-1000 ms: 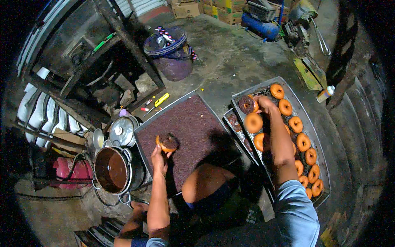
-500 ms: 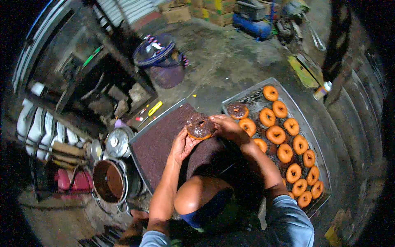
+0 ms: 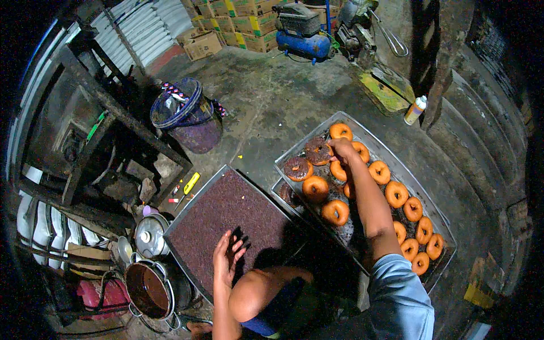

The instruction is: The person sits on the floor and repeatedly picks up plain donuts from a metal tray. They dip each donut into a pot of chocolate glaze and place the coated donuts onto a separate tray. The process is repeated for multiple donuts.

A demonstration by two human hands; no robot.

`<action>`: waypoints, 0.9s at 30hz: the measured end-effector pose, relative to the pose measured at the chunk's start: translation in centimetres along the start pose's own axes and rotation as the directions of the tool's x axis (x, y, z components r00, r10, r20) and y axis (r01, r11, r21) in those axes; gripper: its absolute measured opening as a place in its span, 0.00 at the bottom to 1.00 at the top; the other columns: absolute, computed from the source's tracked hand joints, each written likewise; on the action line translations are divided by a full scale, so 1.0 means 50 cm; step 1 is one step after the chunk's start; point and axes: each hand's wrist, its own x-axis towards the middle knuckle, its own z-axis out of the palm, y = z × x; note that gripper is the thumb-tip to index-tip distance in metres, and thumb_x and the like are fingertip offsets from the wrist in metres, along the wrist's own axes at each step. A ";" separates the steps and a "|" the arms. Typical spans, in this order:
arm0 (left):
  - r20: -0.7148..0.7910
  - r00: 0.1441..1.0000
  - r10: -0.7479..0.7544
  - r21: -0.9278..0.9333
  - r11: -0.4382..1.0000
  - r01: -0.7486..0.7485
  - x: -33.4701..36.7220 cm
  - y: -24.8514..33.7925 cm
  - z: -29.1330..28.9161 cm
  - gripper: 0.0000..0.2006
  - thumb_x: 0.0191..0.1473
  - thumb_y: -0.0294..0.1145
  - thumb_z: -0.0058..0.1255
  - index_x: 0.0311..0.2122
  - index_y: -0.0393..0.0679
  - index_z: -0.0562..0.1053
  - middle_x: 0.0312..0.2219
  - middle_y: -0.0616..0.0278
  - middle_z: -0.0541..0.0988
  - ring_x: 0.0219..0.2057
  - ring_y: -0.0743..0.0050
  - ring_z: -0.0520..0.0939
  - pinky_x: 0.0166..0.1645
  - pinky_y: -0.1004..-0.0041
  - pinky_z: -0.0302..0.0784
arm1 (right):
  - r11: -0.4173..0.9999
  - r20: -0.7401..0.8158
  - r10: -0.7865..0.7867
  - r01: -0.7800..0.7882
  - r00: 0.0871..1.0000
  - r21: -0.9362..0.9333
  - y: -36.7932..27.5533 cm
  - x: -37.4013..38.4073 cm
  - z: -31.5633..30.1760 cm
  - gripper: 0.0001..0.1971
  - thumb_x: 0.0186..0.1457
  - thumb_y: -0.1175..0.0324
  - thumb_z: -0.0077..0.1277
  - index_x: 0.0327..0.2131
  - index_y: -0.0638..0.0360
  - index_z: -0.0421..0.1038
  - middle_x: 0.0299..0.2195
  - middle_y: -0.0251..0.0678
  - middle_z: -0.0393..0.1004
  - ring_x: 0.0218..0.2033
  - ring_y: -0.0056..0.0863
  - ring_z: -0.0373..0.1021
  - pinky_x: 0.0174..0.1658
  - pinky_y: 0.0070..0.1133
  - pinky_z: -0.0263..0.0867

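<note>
- At the lower edge, a knee [image 3: 258, 294] is rising in the middle, and a blue sleeve [image 3: 402, 289] is covering the right upper arm.
- The left hand [image 3: 228, 256] is hovering over the granule tray [image 3: 196, 198], lower left of centre; its fingers are spreading wide and holding nothing.
- Dark granules [image 3: 226, 209] are covering that tray's floor (a few pale bits are showing among them).
- At lower left, a pot [image 3: 180, 286] is holding brown liquid [image 3: 152, 299], and a lidded pot [image 3: 151, 237] is standing just behind it.
- Right of centre, the doughnut tray [image 3: 306, 140] is carrying plain doughnuts [image 3: 396, 194], some lying in a row along its right side.
- The right hand [image 3: 341, 151] is reaching to that tray's upper end, its fingertips meeting the right edge of a coated doughnut [image 3: 317, 151]; whether they are gripping it, I cannot tell.
- A second coated doughnut [image 3: 296, 168] is lying just left of and below that one.
- Left of centre, a yellow cutter [image 3: 191, 183] is lying on the floor.
- Farther up, a bucket [image 3: 198, 136] is standing at upper left, and a bottle [image 3: 416, 110] at upper right.
- At the top, a blue compressor [image 3: 306, 44] is sitting beside stacked boxes [image 3: 249, 24].
</note>
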 end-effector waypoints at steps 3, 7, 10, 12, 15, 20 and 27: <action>-0.070 0.998 -0.002 -0.014 1.000 0.001 -0.037 -0.016 -0.045 0.22 0.61 0.41 0.43 0.57 0.42 0.63 0.47 0.59 0.70 0.44 0.65 0.76 0.44 0.65 0.77 | 0.927 -0.256 0.097 -0.181 0.962 -0.329 -0.009 0.016 0.001 0.16 0.49 0.62 0.53 0.41 0.55 0.73 0.39 0.44 0.75 0.38 0.53 0.70 0.44 0.36 0.67; -0.142 0.990 0.006 -0.032 0.999 -0.010 -0.079 -0.042 -0.109 0.21 0.61 0.39 0.43 0.57 0.42 0.64 0.47 0.58 0.70 0.45 0.64 0.76 0.44 0.66 0.77 | 0.839 -0.236 0.200 -0.290 0.951 -0.461 -0.037 0.010 -0.034 0.23 0.42 0.60 0.60 0.43 0.57 0.71 0.44 0.51 0.70 0.45 0.55 0.66 0.49 0.36 0.64; -0.149 0.989 0.018 -0.052 0.998 -0.026 -0.104 -0.053 -0.135 0.20 0.61 0.38 0.43 0.56 0.42 0.64 0.47 0.57 0.70 0.44 0.64 0.76 0.43 0.67 0.77 | 0.942 -0.216 0.109 -0.171 0.970 -0.290 -0.048 -0.015 -0.069 0.29 0.38 0.58 0.65 0.45 0.57 0.68 0.42 0.53 0.68 0.45 0.55 0.66 0.49 0.37 0.65; -0.189 0.981 0.034 -0.049 0.998 -0.044 -0.117 -0.053 -0.136 0.20 0.61 0.37 0.43 0.56 0.42 0.64 0.47 0.58 0.70 0.44 0.64 0.76 0.43 0.67 0.77 | 0.948 -0.324 0.045 -0.143 0.945 -0.284 -0.045 -0.043 -0.081 0.29 0.40 0.58 0.64 0.46 0.56 0.66 0.42 0.53 0.67 0.45 0.55 0.66 0.48 0.39 0.65; -0.259 0.966 0.005 -0.099 0.995 -0.032 -0.124 -0.051 -0.126 0.20 0.60 0.39 0.45 0.55 0.42 0.65 0.46 0.58 0.71 0.44 0.65 0.76 0.43 0.67 0.76 | 0.870 -0.440 0.177 -0.349 0.880 -0.348 -0.024 -0.112 -0.072 0.29 0.41 0.59 0.63 0.46 0.57 0.64 0.45 0.54 0.65 0.45 0.56 0.66 0.48 0.40 0.65; -0.111 0.988 0.111 -0.176 0.976 -0.130 -0.121 -0.051 -0.127 0.20 0.60 0.38 0.46 0.55 0.40 0.66 0.46 0.58 0.73 0.43 0.68 0.77 0.44 0.68 0.76 | 0.900 -0.416 0.109 -0.267 0.903 -0.345 -0.063 -0.155 -0.067 0.30 0.41 0.64 0.63 0.47 0.61 0.59 0.45 0.57 0.65 0.46 0.55 0.65 0.47 0.41 0.65; 0.055 0.979 0.196 -0.326 0.930 -0.168 -0.051 -0.039 -0.059 0.26 0.62 0.51 0.35 0.59 0.45 0.61 0.55 0.58 0.68 0.52 0.57 0.71 0.52 0.53 0.70 | 0.897 -0.209 -0.357 0.396 0.910 0.194 -0.444 -0.282 0.067 0.22 0.46 0.67 0.63 0.41 0.60 0.62 0.37 0.36 0.66 0.39 0.29 0.65 0.44 0.27 0.63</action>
